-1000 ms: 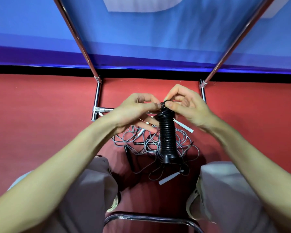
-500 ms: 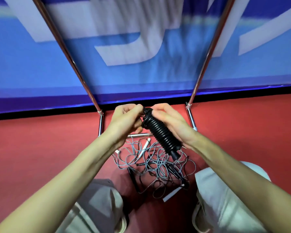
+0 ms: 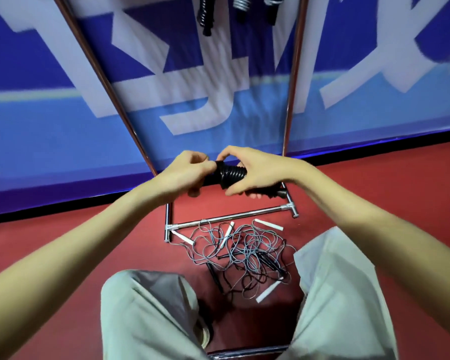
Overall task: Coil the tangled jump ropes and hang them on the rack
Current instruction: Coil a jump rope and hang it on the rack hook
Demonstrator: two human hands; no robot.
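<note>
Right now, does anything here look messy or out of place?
Yes: a tangle of ropes lies on the floor by the rack base, white handles scattered. Both hands grip one black coil.

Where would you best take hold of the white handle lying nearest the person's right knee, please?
Pinch the white handle across its middle, coming straight down from above: it lies flat on the red floor, its long sides exposed, at the edge of the tangled ropes.
</note>
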